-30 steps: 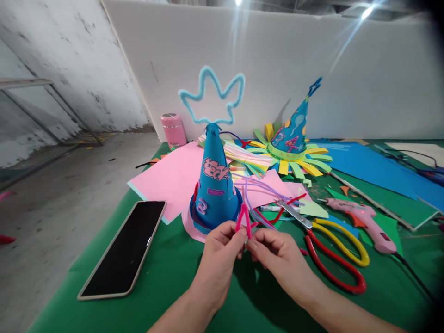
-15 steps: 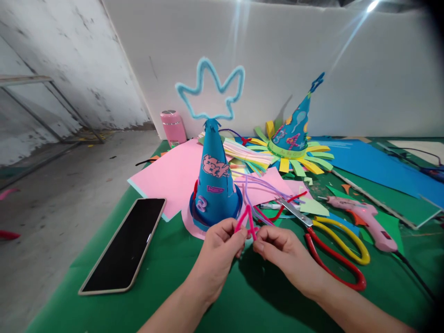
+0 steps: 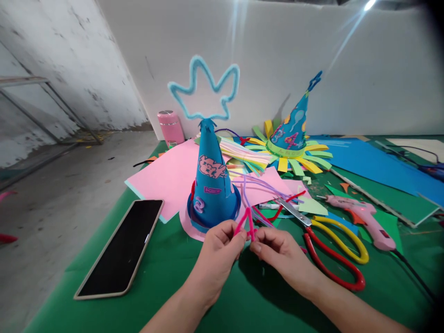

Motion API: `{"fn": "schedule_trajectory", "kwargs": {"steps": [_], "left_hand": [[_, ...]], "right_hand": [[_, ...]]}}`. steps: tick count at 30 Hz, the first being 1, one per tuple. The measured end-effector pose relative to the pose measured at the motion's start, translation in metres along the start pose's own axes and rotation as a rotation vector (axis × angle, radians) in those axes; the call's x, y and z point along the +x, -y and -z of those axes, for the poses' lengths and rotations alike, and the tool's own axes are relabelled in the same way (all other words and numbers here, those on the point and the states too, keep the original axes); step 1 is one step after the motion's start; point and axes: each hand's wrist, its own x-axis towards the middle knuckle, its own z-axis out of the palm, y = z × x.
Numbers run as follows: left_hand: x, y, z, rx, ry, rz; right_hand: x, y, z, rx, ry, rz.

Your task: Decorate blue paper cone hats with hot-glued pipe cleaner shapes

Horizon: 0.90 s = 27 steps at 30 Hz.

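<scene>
Between my two hands is a bright pink pipe cleaner (image 3: pixel 248 217), bent to a sharp peak like a letter A. My left hand (image 3: pixel 222 247) pinches its left leg with thumb and fingers. The right leg is pinched by my right hand (image 3: pixel 277 252), close beside the left; the fingertips hide the lower ends. Just behind my left hand stands a blue paper cone hat (image 3: pixel 211 185) on a pink brim, with pink and purple cut-outs. A fuzzy light-blue pipe-cleaner crown (image 3: pixel 187 108) rises from its tip.
Scissors (image 3: pixel 329 240) with red and yellow handles and a pink glue gun (image 3: pixel 364 213) lie to the right. A phone (image 3: pixel 121 249) rests on the left. Behind are a second cone hat (image 3: pixel 293 125), pink paper (image 3: pixel 169 173), blue sheets (image 3: pixel 374 159) and a pink bottle (image 3: pixel 170 128).
The right fingers have moved slightly left, closer to the left hand, and the pink legs look nearer together at the bottom. The whole view has shifted a little.
</scene>
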Motion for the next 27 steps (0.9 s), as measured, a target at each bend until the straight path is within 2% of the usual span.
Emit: {"fn": "schedule_trajectory", "kwargs": {"steps": [4,9,13,27], "left_hand": [[-0.0004,-0.0023,-0.0020,0.076,-0.035,-0.038],[-0.0019,-0.0053,-0.0043,0.099,-0.047,-0.047],[-0.0012,-0.0051,-0.0041,0.124,-0.036,-0.041],[-0.0003,-0.0053,-0.0067,0.104,-0.030,0.008]], "right_hand": [[-0.0016,0.0017,0.0001,0.053,-0.011,-0.002],[-0.0019,0.0056,-0.0018,0.132,-0.086,-0.019],[0.0005,0.0053,-0.0029,0.093,-0.130,0.017],[0.0007,0.0041,-0.0034,-0.063,-0.157,0.028]]}}
